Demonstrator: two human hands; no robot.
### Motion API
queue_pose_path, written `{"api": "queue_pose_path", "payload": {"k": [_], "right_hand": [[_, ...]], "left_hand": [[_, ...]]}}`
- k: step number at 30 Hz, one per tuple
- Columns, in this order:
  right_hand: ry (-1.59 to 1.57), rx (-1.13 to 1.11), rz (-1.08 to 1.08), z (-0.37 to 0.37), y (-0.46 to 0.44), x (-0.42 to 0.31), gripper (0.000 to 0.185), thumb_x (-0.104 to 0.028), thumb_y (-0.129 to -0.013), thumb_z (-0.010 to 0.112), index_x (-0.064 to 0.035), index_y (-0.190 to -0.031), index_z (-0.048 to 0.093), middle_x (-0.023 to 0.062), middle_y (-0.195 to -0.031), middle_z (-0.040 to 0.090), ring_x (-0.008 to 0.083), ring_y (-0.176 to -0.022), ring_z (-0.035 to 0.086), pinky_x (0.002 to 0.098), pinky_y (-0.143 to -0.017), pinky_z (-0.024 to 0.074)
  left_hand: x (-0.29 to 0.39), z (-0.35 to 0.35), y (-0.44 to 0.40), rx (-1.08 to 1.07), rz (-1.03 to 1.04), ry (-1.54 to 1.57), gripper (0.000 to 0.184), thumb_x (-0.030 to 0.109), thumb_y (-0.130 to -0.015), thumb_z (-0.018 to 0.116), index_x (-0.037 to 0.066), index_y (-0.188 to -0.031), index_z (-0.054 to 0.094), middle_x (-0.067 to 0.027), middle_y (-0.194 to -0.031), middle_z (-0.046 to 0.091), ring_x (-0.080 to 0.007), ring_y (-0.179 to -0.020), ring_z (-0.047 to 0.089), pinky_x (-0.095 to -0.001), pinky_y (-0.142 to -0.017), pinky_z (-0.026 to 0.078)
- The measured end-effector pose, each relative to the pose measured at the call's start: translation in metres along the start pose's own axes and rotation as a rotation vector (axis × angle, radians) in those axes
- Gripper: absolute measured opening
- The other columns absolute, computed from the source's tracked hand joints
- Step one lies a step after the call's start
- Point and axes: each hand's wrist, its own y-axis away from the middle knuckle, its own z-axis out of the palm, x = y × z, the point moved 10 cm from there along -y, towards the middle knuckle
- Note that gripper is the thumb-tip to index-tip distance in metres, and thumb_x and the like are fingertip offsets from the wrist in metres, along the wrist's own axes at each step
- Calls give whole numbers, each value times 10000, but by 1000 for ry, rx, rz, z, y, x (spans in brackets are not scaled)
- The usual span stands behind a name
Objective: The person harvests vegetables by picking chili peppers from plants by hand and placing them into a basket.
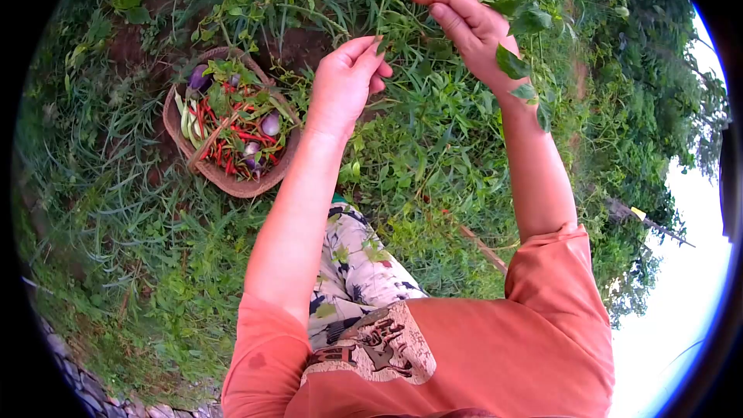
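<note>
My left hand [348, 77] is held up among green stems, thumb and index finger pinched together; a small green leaf tip seems to show at the fingertips, but what they grip is too small to tell. Up and to the right, my right hand [468, 27] reaches in beside a leafy stem [530, 19], its thumb and index finger apart and nothing visible between them. Left of my left hand, a woven basket [249, 186] sits on the ground, holding red chili peppers [224, 151], purple eggplants [271, 125], pale green pods [188, 120] and loose leaves.
Grass and leafy plants [433, 139] surround both arms. Bare soil [298, 46] shows behind the basket. A thin wooden stick [484, 249] lies slanted in front of my right arm. Stones [81, 379] line the lower left edge, and bushes [658, 93] stand at the right.
</note>
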Motion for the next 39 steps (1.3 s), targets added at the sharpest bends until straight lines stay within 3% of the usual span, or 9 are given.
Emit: {"api": "queue_pose_path", "payload": {"k": [3,5,11,17,19,22,33,36,39], "right_hand": [[-363,391,103,-33,23,6,235,-182,-926,449,-19,-1020,590,-32,-637,460,42,-606,420,222,-565,395],[-870,567,192,-25,41,27,259,-204,-929,441,5,-1052,534,-18,-643,424,68,-599,415,244,-545,412],[-1547,468,684,46,103,65,282,-270,-895,502,-50,-1068,472,-15,-702,419,77,-550,360,206,-433,279],[-1025,326,612,46,77,47,310,-175,-830,539,-41,-1109,550,-37,-759,527,35,-550,361,171,-469,264],[-1012,260,555,46,68,41,299,-175,-825,531,-40,-1088,572,-38,-761,546,33,-558,364,169,-482,268],[-1007,128,412,46,53,28,251,-249,-830,524,-52,-943,629,-24,-749,577,51,-573,385,183,-517,297],[-1418,-56,401,67,51,27,217,-276,-839,513,-74,-877,580,92,-820,615,162,-703,580,235,-520,360],[-1525,-48,459,81,55,37,221,-281,-849,496,-74,-881,565,76,-733,560,160,-608,522,238,-486,360],[-1559,27,593,82,60,30,224,-263,-851,499,-53,-874,572,23,-615,464,120,-502,407,214,-462,317]], "left_hand": [[44,-14,8,234,504,-647,228,163,-821,580,-6,-971,607,-92,-976,556,-119,-791,527,-268,-711,451],[52,-17,7,227,529,-611,233,158,-802,561,-16,-950,609,-122,-1166,481,-146,-965,495,-296,-818,416],[62,-1,6,-236,304,300,389,117,-821,343,-56,-1138,488,-191,-1293,418,-256,-1226,371,-361,-1049,269],[66,7,12,-272,177,513,241,138,-839,346,5,-802,543,-232,-1215,481,-271,-1124,477,-352,-961,385],[65,8,12,-313,205,510,303,171,-864,352,-26,-914,576,-294,-1254,398,-361,-1160,427,-468,-1006,337],[61,5,11,-223,160,519,240,159,-863,358,21,-774,533,-249,-1166,509,-267,-1111,490,-337,-909,438],[50,-15,13,-136,150,274,172,114,-858,369,30,-840,518,-177,-1012,598,-226,-1000,570,-298,-797,464],[53,-17,18,-114,167,222,207,120,-874,350,-8,-808,499,-245,-1052,556,-334,-1063,517,-447,-927,420],[57,-17,21,-118,186,198,206,106,-872,340,-8,-821,503,-228,-1034,565,-323,-1057,524,-437,-912,435]]}}
